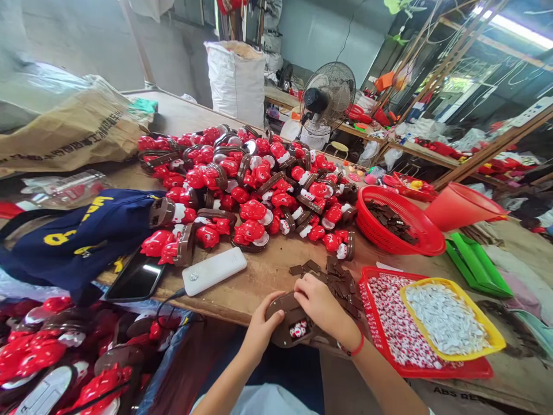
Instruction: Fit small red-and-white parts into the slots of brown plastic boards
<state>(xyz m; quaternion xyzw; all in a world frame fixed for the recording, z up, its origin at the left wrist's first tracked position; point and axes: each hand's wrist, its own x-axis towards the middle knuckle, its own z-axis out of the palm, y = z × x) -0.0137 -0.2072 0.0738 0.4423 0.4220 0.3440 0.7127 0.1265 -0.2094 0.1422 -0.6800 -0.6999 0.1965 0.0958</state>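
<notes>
At the near table edge both my hands hold one brown plastic toy base [290,327], with a small red-and-white piece showing in its opening. My left hand [260,329] grips its left side, fingers curled round it. My right hand [320,305] presses on its top right, fingers bent over it, a red band on the wrist. Small flat brown pieces [341,282] lie loose on the wood just beyond my right hand. A big heap of red toys on brown bases [254,184] covers the middle of the table.
A red tray of red-and-white bits [389,323] carries a yellow tray of white parts [449,320]. Behind them sit a red basket of brown pieces [400,222], an orange funnel [460,204] and a fan [326,98]. A white power bank [213,270], phone [136,276] and blue cloth [82,236] lie left.
</notes>
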